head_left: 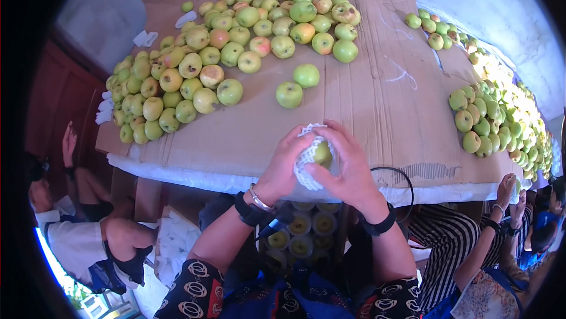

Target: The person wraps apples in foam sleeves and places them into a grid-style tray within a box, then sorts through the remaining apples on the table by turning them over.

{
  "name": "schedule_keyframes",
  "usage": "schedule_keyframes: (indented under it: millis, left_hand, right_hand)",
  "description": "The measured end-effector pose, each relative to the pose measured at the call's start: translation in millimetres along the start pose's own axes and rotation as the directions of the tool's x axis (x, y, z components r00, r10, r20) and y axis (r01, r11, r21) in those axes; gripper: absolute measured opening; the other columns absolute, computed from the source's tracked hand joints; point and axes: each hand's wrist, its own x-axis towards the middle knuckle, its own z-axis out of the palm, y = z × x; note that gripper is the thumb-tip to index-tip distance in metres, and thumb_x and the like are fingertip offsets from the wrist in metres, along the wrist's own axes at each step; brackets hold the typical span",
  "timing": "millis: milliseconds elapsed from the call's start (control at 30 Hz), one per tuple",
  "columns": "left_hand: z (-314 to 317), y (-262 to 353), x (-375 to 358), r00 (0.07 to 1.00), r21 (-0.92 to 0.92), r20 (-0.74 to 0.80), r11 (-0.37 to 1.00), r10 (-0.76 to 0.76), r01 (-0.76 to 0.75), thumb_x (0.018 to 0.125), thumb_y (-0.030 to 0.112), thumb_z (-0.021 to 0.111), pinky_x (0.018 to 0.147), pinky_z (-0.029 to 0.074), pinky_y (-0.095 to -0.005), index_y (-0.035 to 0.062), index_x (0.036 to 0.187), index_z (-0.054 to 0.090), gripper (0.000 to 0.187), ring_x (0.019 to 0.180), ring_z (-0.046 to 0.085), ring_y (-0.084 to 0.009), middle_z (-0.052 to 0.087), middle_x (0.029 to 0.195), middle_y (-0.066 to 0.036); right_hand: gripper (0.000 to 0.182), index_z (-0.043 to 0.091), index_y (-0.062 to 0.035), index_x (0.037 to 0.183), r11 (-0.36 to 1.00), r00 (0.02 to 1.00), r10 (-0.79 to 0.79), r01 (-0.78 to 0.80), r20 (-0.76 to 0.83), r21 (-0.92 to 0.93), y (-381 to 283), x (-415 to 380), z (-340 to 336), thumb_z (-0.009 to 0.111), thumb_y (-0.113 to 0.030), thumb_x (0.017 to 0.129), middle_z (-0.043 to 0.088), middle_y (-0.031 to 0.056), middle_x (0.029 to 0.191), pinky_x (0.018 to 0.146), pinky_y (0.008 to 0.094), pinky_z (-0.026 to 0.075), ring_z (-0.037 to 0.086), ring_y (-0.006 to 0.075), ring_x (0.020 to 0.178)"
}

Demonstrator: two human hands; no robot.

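A green apple (322, 154) in a white foam net (307, 168) is held between my two hands above the cardboard's front edge. My left hand (285, 163) wraps the net's left side. My right hand (348, 168) curls over the right side, its fingers against the net and apple. Just beyond my hands, two loose green apples (289, 94) (306, 75) rest on the cardboard (253, 124). A large heap of green and reddish apples (190, 65) spreads behind and to the left.
More apples (484, 109) are piled at the right. Below my hands stands a crate of netted apples (300, 225). A black cable (407, 177) loops over the table edge. People sit at left (88, 236) and right; one co-worker's hands (508, 192) hold a wrapped apple.
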Motion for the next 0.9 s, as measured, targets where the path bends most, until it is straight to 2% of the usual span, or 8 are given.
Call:
schedule_keyframes:
  millis: [33, 167, 233, 333, 667, 767, 867, 900]
  left_hand:
    - [-2.2, 0.4, 0.4, 0.998, -0.105, 0.053, 0.993, -0.047, 0.052, 0.090, 0.028, 0.040, 0.087, 0.044, -0.0325, 0.0049, 0.118, 0.043, 0.036, 0.101, 0.053, -0.0169, 0.053, 0.109, -0.008]
    - [-2.3, 9.7, 1.6, 0.987, -0.229, 0.153, 0.970, -0.045, 0.080, 0.089, 0.025, 0.040, 0.089, 0.043, -0.0335, 0.0048, 0.126, 0.037, 0.042, 0.106, 0.052, -0.0194, 0.051, 0.115, -0.010]
    - [-2.7, 9.5, 2.5, 0.984, -0.406, 0.175, 0.908, -0.033, 0.103, 0.089, 0.027, 0.038, 0.092, 0.042, -0.0349, 0.0049, 0.131, 0.032, 0.048, 0.108, 0.051, -0.0217, 0.050, 0.118, -0.011]
    - [-7.1, 6.6, 5.1, 0.975, -0.516, 0.218, 0.844, -0.039, 0.149, 0.089, 0.031, 0.036, 0.094, 0.040, -0.0376, 0.0053, 0.132, 0.032, 0.050, 0.110, 0.050, -0.0228, 0.049, 0.121, -0.010]
    - [-16.6, 9.3, 5.2, 0.974, -0.735, 0.201, 0.640, -0.108, 0.222, 0.090, 0.039, 0.033, 0.098, 0.035, -0.0484, 0.0048, 0.127, 0.041, 0.051, 0.120, 0.040, -0.0334, 0.041, 0.131, -0.015]
    - [-25.3, 0.7, 7.1, 0.975, -0.742, 0.200, 0.634, -0.102, 0.218, 0.090, 0.039, 0.032, 0.097, 0.035, -0.0503, 0.0050, 0.125, 0.043, 0.050, 0.119, 0.041, -0.0347, 0.043, 0.129, -0.015]
    - [-27.9, -1.5, 7.7, 0.970, -0.798, 0.242, 0.564, -0.023, 0.212, 0.090, 0.039, 0.033, 0.097, 0.035, -0.0495, 0.0050, 0.123, 0.045, 0.048, 0.117, 0.043, -0.0335, 0.046, 0.126, -0.015]
    - [-25.6, 0.5, 6.6, 0.987, -0.774, 0.148, 0.614, -0.062, 0.154, 0.091, 0.038, 0.032, 0.096, 0.037, -0.0485, 0.0049, 0.121, 0.046, 0.046, 0.114, 0.046, -0.0319, 0.048, 0.123, -0.014]
  right_hand:
    - [0.045, 0.052, -0.0043, 0.109, 0.991, 1.000, 0.010, -0.009, -0.010, 0.134, 3.0, -0.8, -1.4, 0.067, -0.023, 0.072, 0.048, 0.0227, 0.118, 0.095, 0.0410, 0.035, 0.046, 0.0353, 0.111]
    - [0.032, 0.054, -0.0036, 0.106, 0.967, 0.991, 0.072, -0.041, -0.114, 0.250, 11.3, -3.0, -1.5, 0.061, -0.015, 0.077, 0.049, 0.0199, 0.118, 0.094, 0.0373, 0.035, 0.049, 0.0291, 0.110]
    - [0.021, 0.056, -0.0024, 0.102, 0.845, 0.975, 0.200, -0.122, -0.096, 0.521, 16.6, -5.5, -0.7, 0.054, -0.007, 0.082, 0.049, 0.0166, 0.120, 0.093, 0.0320, 0.036, 0.050, 0.0217, 0.108]
    - [0.018, 0.056, -0.0006, 0.101, 0.693, 0.955, 0.293, -0.185, -0.037, 0.696, 11.5, -4.6, -2.0, 0.048, -0.006, 0.086, 0.052, 0.0127, 0.116, 0.090, 0.0286, 0.037, 0.049, 0.0160, 0.107]
    - [0.020, 0.054, 0.0020, 0.102, 0.729, 0.940, 0.342, -0.262, -0.005, 0.632, 26.5, -5.9, 16.6, 0.045, -0.010, 0.089, 0.056, 0.0086, 0.104, 0.082, 0.0239, 0.040, 0.051, 0.0107, 0.091]
    - [0.022, 0.053, 0.0007, 0.105, 0.731, 0.941, 0.337, -0.282, 0.031, 0.622, 29.9, -7.7, 22.1, 0.047, -0.010, 0.087, 0.056, 0.0090, 0.105, 0.082, 0.0260, 0.041, 0.052, 0.0121, 0.094]
    - [0.023, 0.052, -0.0013, 0.105, 0.809, 0.959, 0.274, -0.188, -0.075, 0.557, 30.6, -6.6, 26.7, 0.051, -0.008, 0.083, 0.057, 0.0097, 0.107, 0.083, 0.0295, 0.041, 0.054, 0.0156, 0.096]
    - [0.024, 0.052, -0.0021, 0.104, 0.850, 0.970, 0.234, -0.170, -0.069, 0.499, 28.5, -4.9, 22.9, 0.054, -0.007, 0.081, 0.057, 0.0101, 0.108, 0.084, 0.0314, 0.042, 0.054, 0.0175, 0.097]
